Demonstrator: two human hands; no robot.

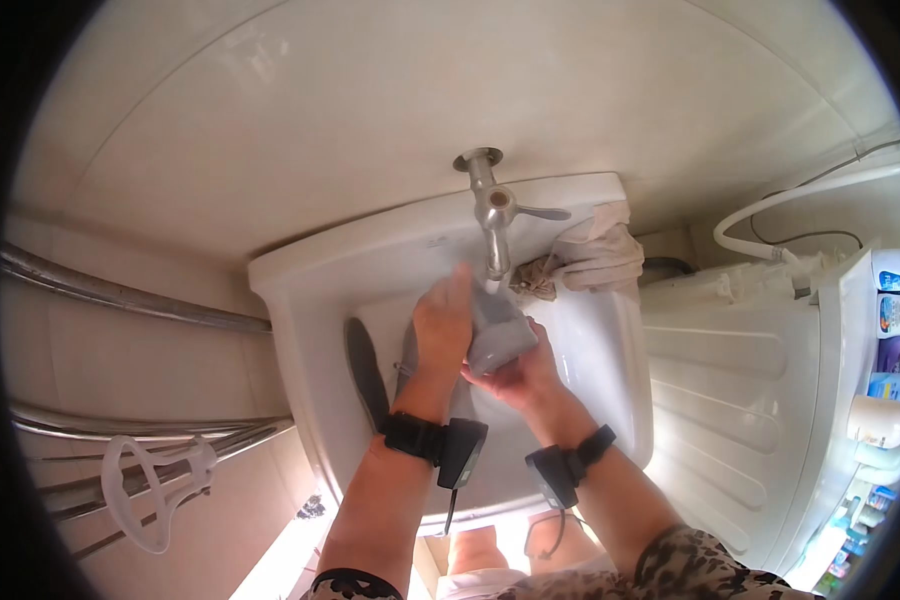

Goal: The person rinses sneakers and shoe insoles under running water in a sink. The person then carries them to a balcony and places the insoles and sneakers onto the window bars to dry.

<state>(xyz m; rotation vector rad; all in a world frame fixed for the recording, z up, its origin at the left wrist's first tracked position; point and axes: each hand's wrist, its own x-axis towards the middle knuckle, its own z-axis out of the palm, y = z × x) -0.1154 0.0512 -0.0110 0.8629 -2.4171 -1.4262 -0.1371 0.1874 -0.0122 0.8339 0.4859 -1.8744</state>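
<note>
My right hand (523, 377) is closed around the lower right side of a wet grey thing (502, 343), smooth and rounded at its near end; its kind is hard to make out. Against its left side lies my left hand (444, 318), fingers stretched out toward the tap. Directly above, the metal tap (497, 230) points its spout down at the grey thing. More grey material (407, 355) shows behind my left wrist. A long dark grey piece, shaped like a shoe insole (366, 372), leans on the left inner wall of the white sink (320, 285).
A damp, crumpled cloth (600, 255) hangs over the sink's back right corner. To the right stands a white washing machine (735, 390), with several bottles (895, 315) beyond it. Metal rails (150, 428) with a white plastic hanger-like piece (135, 495) run along the left.
</note>
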